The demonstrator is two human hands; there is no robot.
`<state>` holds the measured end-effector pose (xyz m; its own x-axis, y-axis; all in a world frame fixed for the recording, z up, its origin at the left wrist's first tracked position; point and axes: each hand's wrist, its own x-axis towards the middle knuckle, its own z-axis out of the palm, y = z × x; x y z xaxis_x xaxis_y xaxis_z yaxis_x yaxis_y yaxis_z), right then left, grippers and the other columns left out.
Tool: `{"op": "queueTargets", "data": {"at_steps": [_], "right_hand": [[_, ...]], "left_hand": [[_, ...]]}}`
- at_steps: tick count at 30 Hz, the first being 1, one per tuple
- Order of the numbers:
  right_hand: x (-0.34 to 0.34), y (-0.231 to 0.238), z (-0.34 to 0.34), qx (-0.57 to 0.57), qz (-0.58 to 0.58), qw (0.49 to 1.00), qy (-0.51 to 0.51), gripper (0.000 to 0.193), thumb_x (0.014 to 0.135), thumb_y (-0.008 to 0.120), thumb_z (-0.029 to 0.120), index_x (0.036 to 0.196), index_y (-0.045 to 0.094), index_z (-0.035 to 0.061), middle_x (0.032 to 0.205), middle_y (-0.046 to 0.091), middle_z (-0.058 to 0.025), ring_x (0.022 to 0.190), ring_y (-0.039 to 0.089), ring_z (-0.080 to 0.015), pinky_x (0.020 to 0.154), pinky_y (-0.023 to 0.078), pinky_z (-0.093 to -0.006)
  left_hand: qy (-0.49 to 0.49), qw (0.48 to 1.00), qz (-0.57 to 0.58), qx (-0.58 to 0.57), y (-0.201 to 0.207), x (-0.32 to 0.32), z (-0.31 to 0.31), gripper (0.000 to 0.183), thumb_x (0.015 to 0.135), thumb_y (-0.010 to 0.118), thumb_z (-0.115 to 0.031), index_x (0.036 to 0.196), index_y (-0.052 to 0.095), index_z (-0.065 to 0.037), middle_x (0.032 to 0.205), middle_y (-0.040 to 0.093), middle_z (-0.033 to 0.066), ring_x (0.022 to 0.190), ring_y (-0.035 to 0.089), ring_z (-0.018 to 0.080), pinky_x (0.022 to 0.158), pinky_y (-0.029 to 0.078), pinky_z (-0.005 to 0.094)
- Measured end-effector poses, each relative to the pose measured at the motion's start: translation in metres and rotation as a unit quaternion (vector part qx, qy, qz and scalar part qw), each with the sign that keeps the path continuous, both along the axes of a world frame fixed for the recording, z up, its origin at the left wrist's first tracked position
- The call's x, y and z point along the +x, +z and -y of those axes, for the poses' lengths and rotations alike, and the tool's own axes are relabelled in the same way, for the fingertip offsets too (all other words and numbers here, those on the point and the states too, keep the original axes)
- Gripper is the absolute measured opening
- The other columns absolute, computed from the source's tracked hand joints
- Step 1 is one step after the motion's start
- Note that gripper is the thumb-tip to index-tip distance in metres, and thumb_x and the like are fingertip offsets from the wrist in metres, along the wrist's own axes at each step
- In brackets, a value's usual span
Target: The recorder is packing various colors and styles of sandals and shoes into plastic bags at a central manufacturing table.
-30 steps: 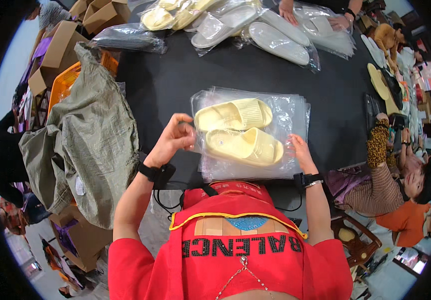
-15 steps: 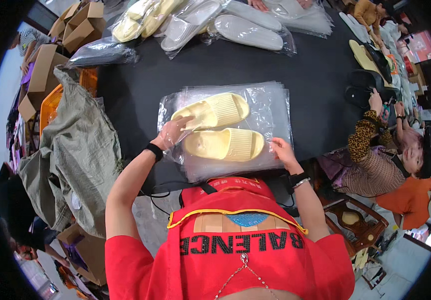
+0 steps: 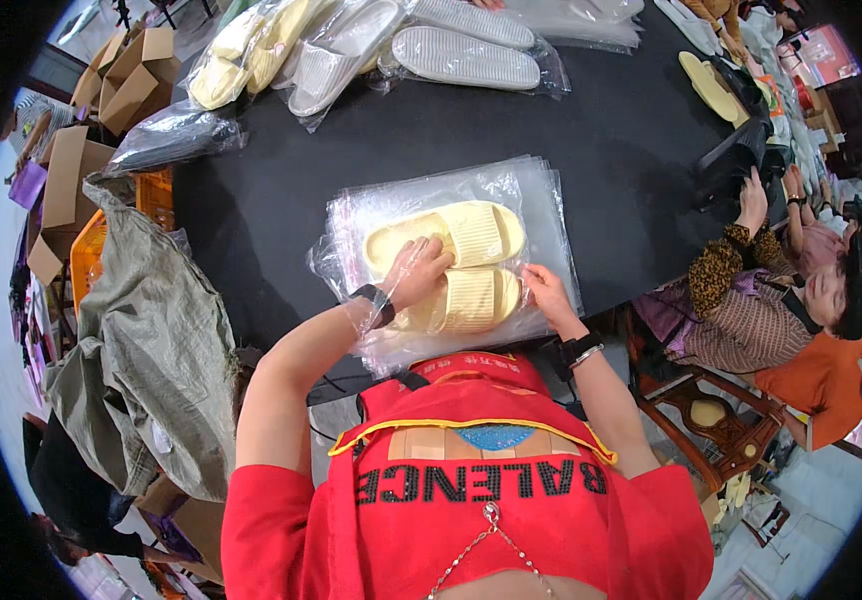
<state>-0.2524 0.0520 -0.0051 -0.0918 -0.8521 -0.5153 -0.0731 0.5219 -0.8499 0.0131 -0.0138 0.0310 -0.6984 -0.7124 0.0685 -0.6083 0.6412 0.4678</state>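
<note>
A pair of pale yellow slide slippers lies side by side in a clear plastic bag (image 3: pixel 536 220). Bag film wraps loosely around the wrist of my left hand (image 3: pixel 416 272), which reaches inside. Its fingers bear on the far slipper (image 3: pixel 476 228) at the inner edge and partly cover the near slipper (image 3: pixel 471 303). My right hand (image 3: pixel 549 298) pinches the bag's edge beside the near slipper's toe. Beneath them, several flat clear bags (image 3: pixel 563 250) are stacked on the black table (image 3: pixel 631 180).
Bagged grey slippers (image 3: pixel 466 58) and bagged yellow slippers (image 3: pixel 251 55) lie along the far edge. A grey-green cloth (image 3: pixel 156 340) drapes over an orange crate (image 3: pixel 86 262) at the left. Another person's hand (image 3: pixel 753 205) handles black footwear (image 3: pixel 736 160) at the right.
My left hand has pushed right and the slippers have slid farther right inside the bag. My right hand keeps near the bag's right side. The view has shifted slightly.
</note>
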Motion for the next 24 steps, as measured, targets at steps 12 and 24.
{"op": "queueTargets", "data": {"at_steps": [12,24], "right_hand": [[-0.006,-0.025,0.003,-0.052,-0.119,0.990,0.057,0.032,0.087,0.049,0.029,0.086,0.057,-0.0021,0.065,0.054,-0.0029,0.056,0.049,-0.0110,0.045,0.041,-0.0266],[-0.019,-0.001,-0.007,0.076,-0.093,0.991,-0.056,0.035,0.091,0.037,0.035,0.086,0.053,0.0049,0.065,0.054,-0.0045,0.053,0.055,-0.0145,0.041,0.043,-0.0267]], "left_hand": [[0.008,0.998,-0.049,-0.029,-0.029,-0.024,0.000,0.017,0.061,0.059,-0.009,0.077,0.054,-0.005,0.082,0.049,0.0096,0.082,0.047,0.0276,0.071,0.038,0.0401],[0.351,0.878,-0.174,0.274,0.003,0.094,-0.025,0.016,0.072,0.049,-0.005,0.086,0.054,-0.002,0.086,0.054,0.0161,0.078,0.053,0.0313,0.070,0.044,0.0366]]}}
